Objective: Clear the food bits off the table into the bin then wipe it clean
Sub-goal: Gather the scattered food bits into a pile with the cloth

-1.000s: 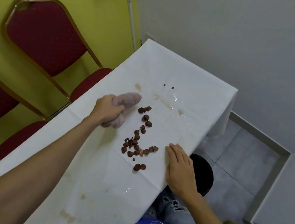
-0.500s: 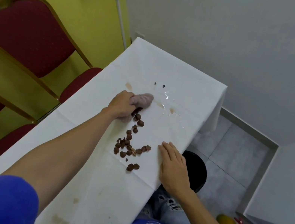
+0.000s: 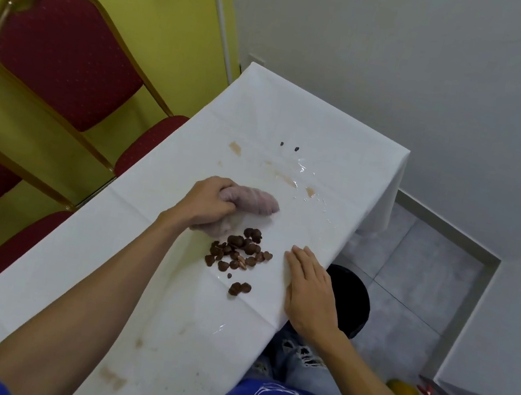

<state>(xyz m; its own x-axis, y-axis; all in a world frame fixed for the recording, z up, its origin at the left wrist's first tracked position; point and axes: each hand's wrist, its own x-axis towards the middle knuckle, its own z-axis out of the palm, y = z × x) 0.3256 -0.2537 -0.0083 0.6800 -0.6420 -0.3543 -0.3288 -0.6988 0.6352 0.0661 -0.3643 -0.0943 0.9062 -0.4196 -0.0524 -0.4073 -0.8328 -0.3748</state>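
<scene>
A long table (image 3: 125,243) under a white cloth runs away from me. Several brown food bits (image 3: 239,252) lie bunched near its right edge, with two more (image 3: 240,288) a little nearer. My left hand (image 3: 207,203) grips a bunched pale pink cloth (image 3: 253,200) that rests on the table, touching the far side of the pile. My right hand (image 3: 310,291) lies flat and open at the table's right edge, just right of the bits. A black bin (image 3: 350,303) stands on the floor below that edge, partly hidden by my right hand.
Brown stains (image 3: 235,148) and wet smears (image 3: 302,170) mark the far tabletop, with two dark specks (image 3: 289,146). More stains (image 3: 112,376) lie near me. Red chairs with gold frames (image 3: 64,58) line the left side. A yellow object (image 3: 404,391) and bags sit on the floor at right.
My left hand has dragged the cloth toward me, pushing the spread-out food bits into a tighter pile. My right hand stays at the table edge.
</scene>
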